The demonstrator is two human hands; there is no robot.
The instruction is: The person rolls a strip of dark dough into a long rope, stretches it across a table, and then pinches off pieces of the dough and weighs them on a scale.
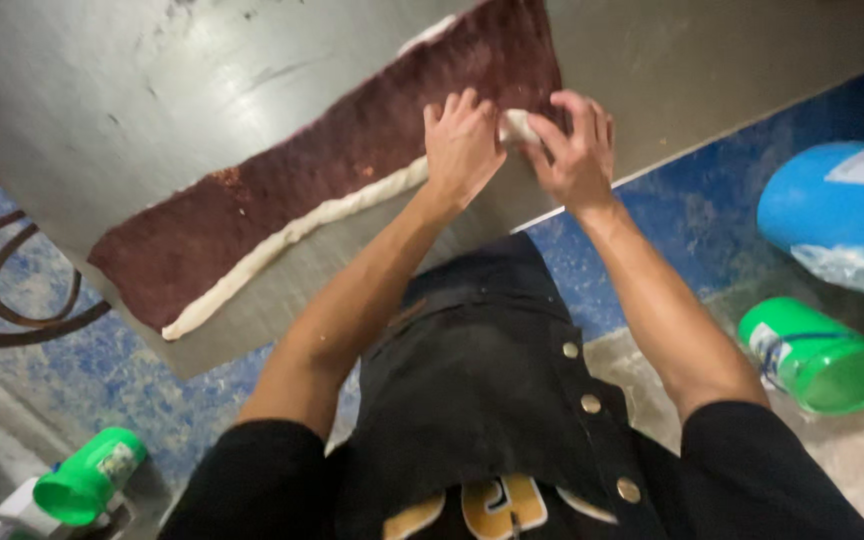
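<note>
Rolling: left hand (462,145) and right hand (577,150), fingers pinched on dough edge (517,125) of filled sheet (352,150) on worktop (152,90); risk: uneven pull may tear dough, spilling filling

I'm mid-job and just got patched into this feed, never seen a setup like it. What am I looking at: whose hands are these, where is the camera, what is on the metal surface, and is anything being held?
There is one picture, taken by a camera worn on a person's head and looking down, so the arms and the black jacket at the bottom are the wearer's own. No machine is involved, only two bare hands.

On the steel table lies a long sheet of dough spread with a dark reddish-brown filling. Its near edge is bare and pale, and looks folded or rolled up.

The left hand and right hand sit side by side at that edge, fingers pinching the pale dough near the sheet's right end.

On the blue floor lie a blue container and a green-capped one; another green cap shows at lower left.
</note>
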